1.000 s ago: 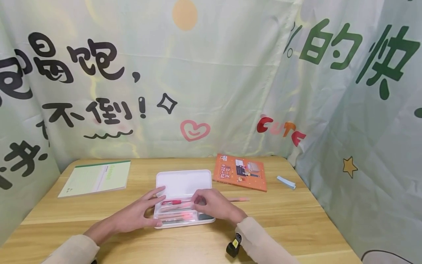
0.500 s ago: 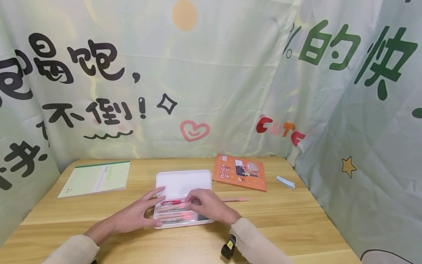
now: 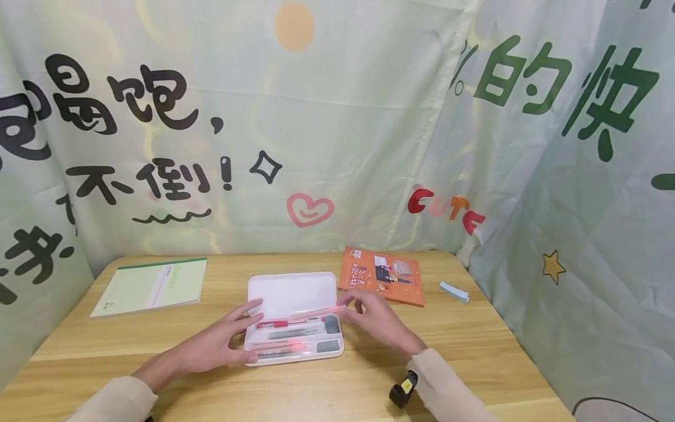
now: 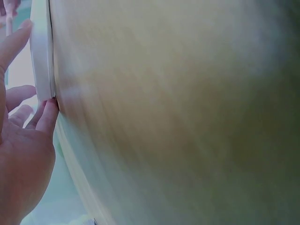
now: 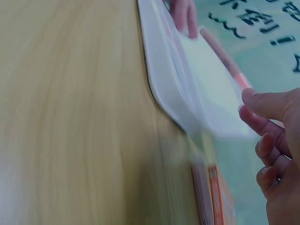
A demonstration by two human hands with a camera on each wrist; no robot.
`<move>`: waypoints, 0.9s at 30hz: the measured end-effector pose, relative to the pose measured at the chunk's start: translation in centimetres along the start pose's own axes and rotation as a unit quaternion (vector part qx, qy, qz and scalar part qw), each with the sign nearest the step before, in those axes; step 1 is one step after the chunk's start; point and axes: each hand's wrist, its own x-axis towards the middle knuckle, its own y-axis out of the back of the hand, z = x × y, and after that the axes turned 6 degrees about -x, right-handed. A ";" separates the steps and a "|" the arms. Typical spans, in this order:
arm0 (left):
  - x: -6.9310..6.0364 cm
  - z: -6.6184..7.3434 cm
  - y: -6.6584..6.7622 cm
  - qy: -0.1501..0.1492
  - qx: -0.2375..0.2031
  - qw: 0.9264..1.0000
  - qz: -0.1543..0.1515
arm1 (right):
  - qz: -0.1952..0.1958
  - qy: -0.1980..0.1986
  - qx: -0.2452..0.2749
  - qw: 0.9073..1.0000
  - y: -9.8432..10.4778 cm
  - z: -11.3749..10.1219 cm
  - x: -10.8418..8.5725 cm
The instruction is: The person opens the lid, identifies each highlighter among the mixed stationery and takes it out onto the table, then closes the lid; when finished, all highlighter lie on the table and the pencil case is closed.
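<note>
In the head view a white pencil case (image 3: 293, 291) lies with its lid folded back. Its tray holds a red pen (image 3: 279, 323), pencils and pens in the front section, and grey pieces at the right end. My left hand (image 3: 207, 346) grips the case's left end, thumb at the front corner and fingers spread toward the lid. My right hand (image 3: 381, 319) is just off the case's right end. It pinches a pale pink pencil (image 3: 316, 313) between thumb and forefinger. In the right wrist view this pencil (image 5: 220, 54) slants above the lid, clear of the tray.
An orange book (image 3: 382, 275) lies behind the case to the right, with a small pale blue strip (image 3: 454, 292) beyond it. A green-edged notebook (image 3: 153, 288) is at the back left of the wooden table (image 3: 306, 392). Printed cloth (image 3: 337, 129) hangs behind.
My right hand has moved right, off the tray, uncovering the grey pieces at its right end. The pencil now extends left from the fingertips. The left hand stays on the case.
</note>
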 end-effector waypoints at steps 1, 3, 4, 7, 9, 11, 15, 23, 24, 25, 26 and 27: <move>0.0 0.0 0.0 0.001 -0.001 1.000 -0.001 | 0.005 -0.007 0.004 1.000 0.5 0.4 -0.3; 0.1 -0.1 -0.1 0.002 -0.002 1.000 -0.001 | 0.010 -0.025 0.005 1.000 1.5 1.3 -1.1; 0.1 -0.1 -0.1 0.001 -0.002 1.000 -0.001 | 0.014 -0.032 0.004 0.999 1.9 1.8 -1.4; 0.0 -0.3 -0.1 0.001 -0.001 1.000 0.001 | 0.023 -0.050 0.005 0.998 3.0 3.1 -2.6; 0.0 -0.4 -0.1 0.001 0.000 1.000 0.000 | 0.028 -0.058 0.007 0.998 3.5 4.0 -3.4; 0.0 -0.4 -0.1 0.002 -0.001 1.000 0.000 | 0.028 -0.062 0.012 0.998 3.9 4.9 -4.2; 0.0 -0.4 0.0 0.004 -0.003 1.000 0.000 | 0.020 -0.074 0.017 0.997 4.4 6.4 -5.6; 0.0 -0.4 -0.1 -0.001 -0.002 1.000 0.001 | -0.003 -0.101 0.025 0.995 4.8 8.2 -7.2; 0.0 -0.4 -0.1 -0.002 -0.001 1.000 0.002 | -0.006 -0.105 0.023 0.994 4.8 8.3 -7.3; 0.0 -0.4 -0.1 -0.003 -0.001 1.000 0.002 | -0.008 -0.106 0.019 0.994 4.9 8.4 -7.4; 0.0 -0.3 -0.1 -0.003 -0.001 1.000 0.003 | -0.011 -0.109 0.016 0.994 4.9 8.5 -7.5; 0.0 -0.3 -0.1 -0.004 -0.002 1.000 0.003 | -0.013 -0.112 0.015 0.994 4.9 8.6 -7.6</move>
